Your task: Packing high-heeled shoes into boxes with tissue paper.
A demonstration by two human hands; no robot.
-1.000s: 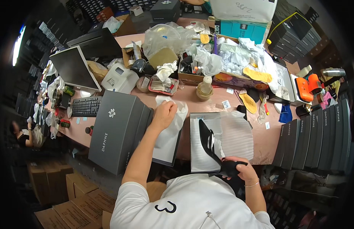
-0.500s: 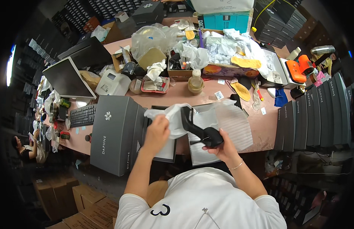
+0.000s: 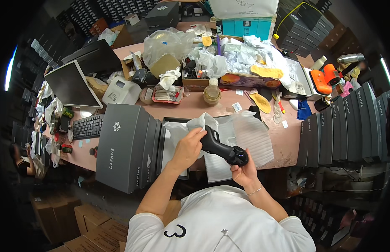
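Observation:
A black high-heeled shoe (image 3: 218, 147) is held tilted in front of me, over the table's near edge. My right hand (image 3: 245, 171) is closed round its glossy toe end, thumb and fingers on either side. At the other end, my left hand (image 3: 187, 149) pinches the shoe by its heel part. White tissue paper (image 3: 202, 120) bunches just behind the left fingers; whether they also grip it is hidden. Below the left hand lies an open shoe box (image 3: 184, 174) with white paper inside. Beneath the shoe are white paper (image 3: 216, 169) and a ribbed translucent foam sheet (image 3: 258, 138).
Closed dark grey shoe boxes (image 3: 119, 147) stand at the left, and a row of more boxes (image 3: 346, 126) at the right. Behind are a keyboard (image 3: 87, 127), a monitor (image 3: 73, 86), a pump bottle (image 3: 212, 93), a yellow insole (image 3: 260, 102) and a carton of crumpled paper (image 3: 249, 77).
My left hand has moved from the tissue paper onto the shoe's heel end. The shoe has turned and sits slightly lower, its toe still in my right hand. The view has shifted slightly.

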